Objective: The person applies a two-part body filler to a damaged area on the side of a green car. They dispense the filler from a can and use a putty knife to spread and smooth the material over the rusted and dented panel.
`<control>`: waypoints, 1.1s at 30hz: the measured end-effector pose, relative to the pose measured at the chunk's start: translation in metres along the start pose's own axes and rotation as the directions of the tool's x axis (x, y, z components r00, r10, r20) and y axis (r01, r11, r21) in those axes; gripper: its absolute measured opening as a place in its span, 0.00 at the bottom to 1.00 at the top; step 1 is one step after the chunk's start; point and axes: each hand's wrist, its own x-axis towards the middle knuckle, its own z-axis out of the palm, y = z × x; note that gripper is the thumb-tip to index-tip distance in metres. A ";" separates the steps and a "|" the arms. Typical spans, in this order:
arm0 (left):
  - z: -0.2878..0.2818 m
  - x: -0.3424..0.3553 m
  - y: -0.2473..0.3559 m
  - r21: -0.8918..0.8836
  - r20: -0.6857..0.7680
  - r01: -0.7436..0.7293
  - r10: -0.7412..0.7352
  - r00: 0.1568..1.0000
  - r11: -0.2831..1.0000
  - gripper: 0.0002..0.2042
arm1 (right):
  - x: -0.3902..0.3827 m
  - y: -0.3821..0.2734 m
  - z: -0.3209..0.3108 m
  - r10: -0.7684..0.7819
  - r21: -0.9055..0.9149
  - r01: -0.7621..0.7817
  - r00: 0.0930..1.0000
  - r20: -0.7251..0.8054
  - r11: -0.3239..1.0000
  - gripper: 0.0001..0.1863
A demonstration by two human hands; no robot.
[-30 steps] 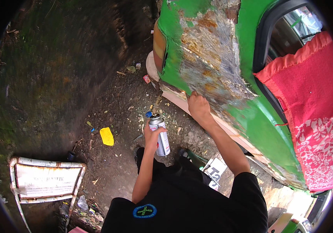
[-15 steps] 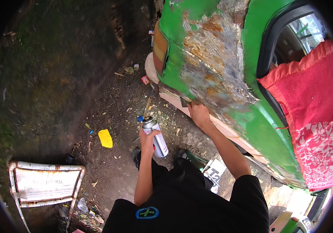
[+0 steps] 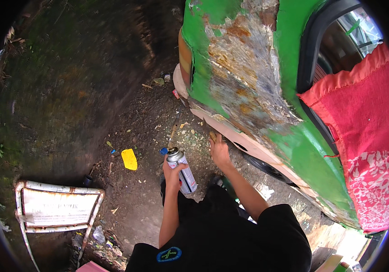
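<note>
My left hand [image 3: 172, 174] is wrapped round the white and silver canister of a gas torch [image 3: 187, 172], which has a blue knob and a thin burner tube pointing away from me. In my right hand [image 3: 220, 152] is a scraper [image 3: 212, 136] with a tan handle, its thin dark blade pointing toward the car's lower edge. The blade looks apart from the bodywork. To the right, the green car body [image 3: 312, 140] carries a large stripped patch [image 3: 249, 68] of rust, grey filler and peeling paint. Below it runs a pale pink lower panel [image 3: 244, 140].
Pale flakes lie on the dirt beneath the torch. A yellow scrap [image 3: 129, 159] lies left of them. A rusty white-framed sign [image 3: 58, 208] stands at lower left. Over the car window [image 3: 339, 45] hangs a red cloth [image 3: 367, 122]. A wheel [image 3: 267, 167] shows under the car.
My right hand has drawn the scraper off the car's lower edge, back toward me and to the left. The torch in my left hand has come slightly nearer to me.
</note>
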 end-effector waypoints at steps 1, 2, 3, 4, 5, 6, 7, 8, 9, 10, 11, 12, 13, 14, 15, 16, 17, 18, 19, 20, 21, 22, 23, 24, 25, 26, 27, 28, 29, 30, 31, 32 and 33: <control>0.002 -0.002 -0.002 0.003 -0.003 0.012 -0.012 1.000 1.000 0.28 | -0.014 0.006 -0.008 -0.013 0.023 0.015 0.997 -0.082 1.000 0.14; 0.004 -0.002 -0.003 0.008 -0.008 0.017 -0.017 1.000 1.000 0.27 | -0.019 0.009 -0.013 -0.028 0.051 0.036 0.986 -0.166 0.998 0.14; 0.005 -0.003 -0.004 0.013 -0.013 0.023 -0.023 1.000 1.000 0.27 | -0.020 0.014 -0.018 -0.034 0.052 0.043 0.985 -0.167 0.998 0.14; 0.008 -0.004 -0.004 0.017 -0.013 0.022 -0.021 1.000 1.000 0.27 | -0.019 0.018 -0.025 -0.040 0.050 0.049 0.984 -0.173 0.998 0.14; 0.011 -0.004 -0.003 0.022 -0.014 0.020 -0.020 1.000 1.000 0.27 | -0.018 0.020 -0.030 -0.046 0.048 0.056 0.983 -0.179 0.997 0.14; 0.012 -0.005 -0.003 0.025 -0.017 0.018 -0.018 1.000 1.000 0.26 | -0.016 0.021 -0.031 -0.032 0.041 0.039 0.986 -0.163 0.998 0.14; 0.011 -0.003 -0.008 0.038 -0.010 0.007 -0.007 1.000 0.999 0.27 | -0.010 0.021 -0.034 -0.017 0.034 0.022 0.989 -0.148 0.999 0.13; 0.014 -0.003 -0.007 0.036 0.003 0.007 -0.007 1.000 0.999 0.27 | -0.003 0.022 -0.036 0.001 0.024 0.002 0.991 -0.137 1.000 0.13; 0.016 -0.004 -0.006 0.035 0.015 0.007 -0.007 1.000 0.999 0.27 | 0.010 0.029 -0.025 -0.125 -0.008 0.126 0.974 -0.188 0.992 0.13; 0.019 -0.005 -0.006 0.034 0.029 0.009 -0.010 1.000 0.999 0.28 | 0.024 0.031 -0.012 -0.083 -0.052 0.077 0.990 -0.118 0.996 0.13; 0.023 -0.005 -0.006 0.038 0.041 0.001 -0.003 0.999 0.999 0.28 | 0.036 0.031 0.002 -0.035 -0.101 0.030 0.998 -0.051 0.994 0.13; 0.024 -0.007 -0.007 0.043 0.045 -0.008 0.006 0.999 0.999 0.28 | 0.042 0.030 0.009 0.013 -0.147 -0.010 1.000 0.021 0.989 0.13; 0.024 -0.009 -0.007 0.042 0.045 -0.017 0.015 0.999 0.999 0.28 | 0.036 0.026 0.000 -0.079 -0.146 0.098 0.988 0.135 0.984 0.13; 0.024 -0.011 -0.006 0.031 0.040 -0.018 0.016 0.999 0.999 0.27 | 0.029 0.033 0.003 -0.086 -0.150 0.106 0.988 0.129 0.983 0.14; 0.024 -0.012 -0.004 0.020 0.038 -0.018 0.017 0.999 1.000 0.27 | 0.021 0.041 0.007 -0.093 -0.155 0.111 0.988 0.122 0.982 0.15; 0.024 -0.016 -0.005 0.003 0.030 -0.013 0.013 0.999 1.000 0.27 | 0.011 0.048 0.006 -0.100 -0.165 0.120 0.987 0.123 0.979 0.15; 0.024 -0.017 -0.005 0.023 0.012 0.001 -0.001 1.000 1.000 0.27 | -0.001 0.052 0.003 -0.042 -0.111 0.055 0.992 0.118 0.992 0.16; 0.025 -0.018 -0.006 0.027 0.011 0.004 -0.004 1.000 1.000 0.28 | -0.013 0.056 -0.001 0.018 -0.057 -0.012 0.993 0.116 0.998 0.16; 0.026 -0.019 -0.007 0.029 0.010 0.004 -0.004 1.000 1.000 0.28 | -0.021 0.058 -0.009 0.076 -0.005 -0.076 0.991 0.115 0.997 0.17; 0.027 -0.021 -0.009 0.031 0.010 0.004 -0.005 1.000 1.000 0.28 | -0.028 0.058 -0.015 0.109 0.000 -0.110 0.988 0.105 0.994 0.17; 0.027 -0.021 -0.014 0.028 0.021 0.009 -0.010 1.000 1.000 0.28 | -0.034 0.059 -0.021 0.143 0.005 -0.144 0.985 0.095 0.990 0.17; 0.028 -0.020 -0.018 0.030 0.037 0.014 -0.015 0.999 0.999 0.28 | -0.037 0.059 -0.026 0.181 0.015 -0.182 0.980 0.082 0.983 0.17; 0.028 -0.019 -0.022 0.032 0.052 0.018 -0.020 0.998 0.999 0.29 | -0.039 0.059 -0.031 0.170 0.034 -0.173 0.983 0.066 0.984 0.17; 0.029 -0.020 -0.026 0.034 0.060 0.034 -0.036 0.998 0.999 0.29 | -0.039 0.059 -0.036 0.160 0.054 -0.163 0.986 0.051 0.985 0.17; 0.032 -0.020 -0.028 0.037 0.073 0.048 -0.051 0.996 0.998 0.29 | -0.038 0.058 -0.040 0.152 0.074 -0.153 0.988 0.031 0.985 0.17; 0.035 -0.021 -0.029 0.040 0.084 0.063 -0.066 0.994 0.997 0.30 | -0.038 0.056 -0.042 0.130 0.081 -0.130 0.992 0.008 0.988 0.17; 0.037 -0.019 -0.030 0.026 0.082 0.120 -0.122 0.989 0.992 0.29 | -0.038 0.054 -0.043 0.108 0.086 -0.106 0.994 -0.015 0.991 0.17; 0.041 -0.020 -0.030 0.045 0.108 0.124 -0.129 0.986 0.991 0.27 | -0.038 0.051 -0.046 0.086 0.088 -0.082 0.996 -0.036 0.993 0.16; 0.044 -0.020 -0.031 0.065 0.134 0.128 -0.136 0.982 0.990 0.26 | -0.038 0.047 -0.050 0.100 0.098 -0.096 0.994 -0.042 0.991 0.15; 0.048 -0.020 -0.031 0.085 0.160 0.131 -0.144 0.977 0.988 0.24 | -0.037 0.043 -0.052 0.115 0.109 -0.109 0.992 -0.049 0.988 0.14; 0.053 -0.020 -0.033 0.062 0.187 0.125 -0.134 0.973 0.990 0.24 | -0.036 0.039 -0.053 0.127 0.123 -0.120 0.990 -0.054 0.985 0.13; 0.057 -0.019 -0.038 0.068 0.177 0.146 -0.156 0.972 0.987 0.24 | -0.034 0.039 -0.054 0.133 0.124 -0.124 0.989 -0.061 0.984 0.13; 0.061 -0.017 -0.041 0.071 0.184 0.159 -0.169 0.968 0.985 0.24 | -0.032 0.038 -0.055 0.138 0.124 -0.129 0.988 -0.067 0.984 0.13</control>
